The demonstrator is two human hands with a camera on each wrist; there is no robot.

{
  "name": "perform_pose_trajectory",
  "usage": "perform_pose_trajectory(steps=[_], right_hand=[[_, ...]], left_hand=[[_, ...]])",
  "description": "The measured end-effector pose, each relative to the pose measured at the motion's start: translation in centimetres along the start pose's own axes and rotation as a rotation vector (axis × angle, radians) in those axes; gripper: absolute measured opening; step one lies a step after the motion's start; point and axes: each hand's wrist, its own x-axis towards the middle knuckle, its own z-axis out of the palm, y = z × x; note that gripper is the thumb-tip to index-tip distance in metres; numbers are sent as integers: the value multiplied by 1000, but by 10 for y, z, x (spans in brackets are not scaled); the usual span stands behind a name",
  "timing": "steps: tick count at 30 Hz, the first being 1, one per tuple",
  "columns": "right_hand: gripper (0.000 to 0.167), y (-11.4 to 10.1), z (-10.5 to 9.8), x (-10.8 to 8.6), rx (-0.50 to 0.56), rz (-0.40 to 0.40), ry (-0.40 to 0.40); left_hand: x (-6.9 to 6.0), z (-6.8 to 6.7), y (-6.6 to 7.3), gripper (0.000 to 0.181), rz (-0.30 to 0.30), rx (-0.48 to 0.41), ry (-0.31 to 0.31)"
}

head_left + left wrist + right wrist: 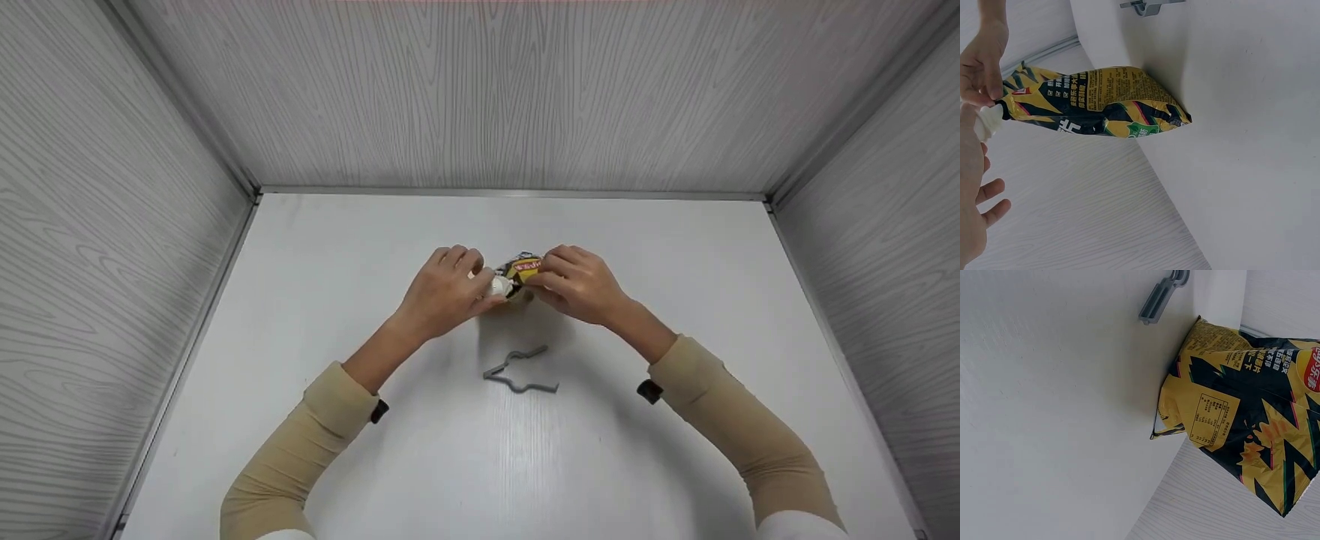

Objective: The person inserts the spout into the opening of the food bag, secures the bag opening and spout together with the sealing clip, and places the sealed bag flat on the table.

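Observation:
A black and yellow chip bag stands upright between the hands, its top drawn together into a narrow neck in the left wrist view. A small white rounded piece sits at that neck, and its exact kind is unclear. My left hand pinches the white piece between thumb and forefinger, the other fingers loosely bent. With its fingertips, my right hand grips the bag's gathered top from the other side. The right wrist view shows the printed bag but not the hand.
On the white table, nearer the person than the bag, lies a grey hinged clip, spread apart in a V. Wood-grain panels enclose the table at the back and both sides.

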Motion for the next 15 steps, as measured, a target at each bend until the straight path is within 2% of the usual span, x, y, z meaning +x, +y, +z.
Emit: perform_pose_trajectory(steps=[7, 15], right_hand=[[20, -1, 2, -1, 25, 17, -7], [19, -2, 2, 1, 26, 18, -11]], left_hand=[[-4, 6, 3, 48, 24, -1, -4], [-3, 8, 4, 48, 15, -11, 0]])
